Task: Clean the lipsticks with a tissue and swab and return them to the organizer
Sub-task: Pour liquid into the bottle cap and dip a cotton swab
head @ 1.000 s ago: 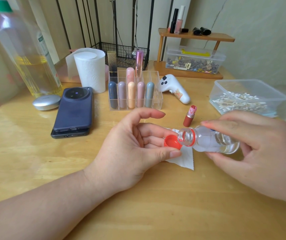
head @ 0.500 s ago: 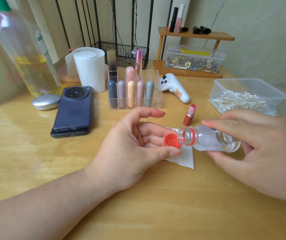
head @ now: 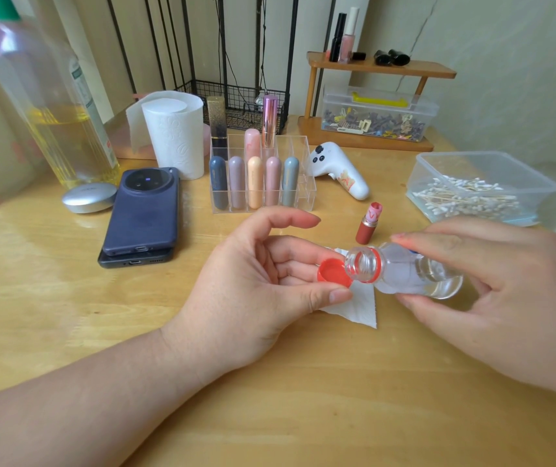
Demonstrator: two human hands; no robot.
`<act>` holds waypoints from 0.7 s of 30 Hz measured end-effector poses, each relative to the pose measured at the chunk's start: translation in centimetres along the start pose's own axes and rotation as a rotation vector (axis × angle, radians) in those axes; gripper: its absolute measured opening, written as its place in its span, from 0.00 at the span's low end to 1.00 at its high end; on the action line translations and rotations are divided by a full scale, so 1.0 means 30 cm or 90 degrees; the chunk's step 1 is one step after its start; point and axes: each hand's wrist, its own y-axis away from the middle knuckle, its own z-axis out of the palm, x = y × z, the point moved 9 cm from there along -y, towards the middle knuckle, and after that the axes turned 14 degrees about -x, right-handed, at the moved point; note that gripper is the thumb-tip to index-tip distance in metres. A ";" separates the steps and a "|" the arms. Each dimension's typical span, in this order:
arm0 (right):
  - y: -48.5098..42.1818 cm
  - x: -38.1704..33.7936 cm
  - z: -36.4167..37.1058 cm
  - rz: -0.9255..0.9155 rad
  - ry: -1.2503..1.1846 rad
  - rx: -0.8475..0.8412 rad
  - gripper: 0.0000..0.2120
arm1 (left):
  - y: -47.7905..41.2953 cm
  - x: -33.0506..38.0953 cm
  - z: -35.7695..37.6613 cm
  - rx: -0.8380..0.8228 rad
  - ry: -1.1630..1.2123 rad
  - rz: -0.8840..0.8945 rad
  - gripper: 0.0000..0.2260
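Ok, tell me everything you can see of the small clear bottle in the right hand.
The small bottle looks like clear plastic, with an open mouth and a red ring round its neck. It is uncapped and tipped almost onto its side, with clear liquid pooled toward its base. The right hand pinches it, fingers above and thumb below. Its mouth is right at the red cap that the left hand holds, above a white tissue. No pouring stream is visible.

Two stacked phones (head: 141, 214) lie flat on the surface (head: 50, 298), just beside a silver compact (head: 89, 197). An oil bottle (head: 57, 106) stands behind. A white controller (head: 339, 170) lies near a wooden shelf (head: 381, 67), whose base carries a clip box (head: 377, 117).
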 end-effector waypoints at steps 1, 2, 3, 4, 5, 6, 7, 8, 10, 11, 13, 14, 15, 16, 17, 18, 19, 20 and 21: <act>0.000 0.000 0.003 0.002 -0.003 0.000 0.21 | 0.000 0.000 0.000 0.000 0.001 0.002 0.29; 0.001 -0.001 0.005 0.006 -0.006 0.001 0.21 | 0.000 -0.001 -0.001 0.000 0.003 0.003 0.29; 0.001 -0.001 0.007 0.008 -0.008 0.001 0.21 | 0.000 0.000 -0.001 -0.001 0.004 0.005 0.29; 0.000 -0.003 0.007 0.010 -0.009 -0.001 0.20 | 0.000 0.000 -0.001 -0.001 0.005 0.007 0.29; -0.002 -0.006 0.007 0.013 -0.008 -0.007 0.20 | 0.000 0.001 0.000 -0.002 0.006 0.008 0.29; -0.005 -0.011 0.009 0.016 -0.004 -0.017 0.19 | 0.000 0.001 0.000 -0.002 0.006 0.009 0.29; -0.008 -0.013 0.013 0.020 0.007 -0.028 0.17 | 0.000 0.002 0.000 -0.001 0.006 0.009 0.29; -0.012 -0.016 0.021 0.022 0.019 -0.038 0.15 | 0.001 0.002 0.001 0.000 0.006 0.009 0.29; -0.016 -0.013 0.041 0.026 0.012 -0.051 0.14 | 0.001 0.004 0.002 0.001 0.003 0.010 0.29; -0.016 -0.006 0.052 0.036 -0.009 -0.058 0.15 | 0.001 0.003 0.001 0.002 0.002 0.008 0.29; -0.017 0.017 0.074 0.071 -0.072 -0.068 0.18 | 0.000 0.000 -0.003 0.005 -0.004 0.003 0.29; -0.018 0.031 0.084 0.088 -0.113 -0.072 0.18 | -0.001 -0.002 -0.004 0.006 -0.011 0.002 0.29; -0.021 0.045 0.095 0.100 -0.156 -0.073 0.18 | -0.001 -0.005 -0.006 0.007 -0.018 0.000 0.29; -0.025 0.055 0.103 0.106 -0.201 -0.067 0.18 | -0.001 -0.009 -0.007 0.010 -0.026 -0.002 0.28; -0.027 0.068 0.106 0.111 -0.255 -0.058 0.19 | -0.001 -0.011 -0.008 0.012 -0.032 -0.004 0.28; -0.029 0.077 0.107 0.114 -0.321 -0.046 0.20 | -0.001 -0.013 -0.008 0.014 -0.037 -0.005 0.28; -0.029 0.088 0.103 0.117 -0.390 -0.029 0.21 | -0.001 -0.013 -0.007 0.013 -0.042 -0.007 0.28; -0.031 0.100 0.092 0.119 -0.443 -0.006 0.21 | 0.000 -0.012 -0.006 0.013 -0.049 -0.010 0.28; -0.035 0.119 0.075 0.130 -0.471 0.024 0.19 | 0.001 -0.009 -0.005 0.014 -0.058 -0.012 0.29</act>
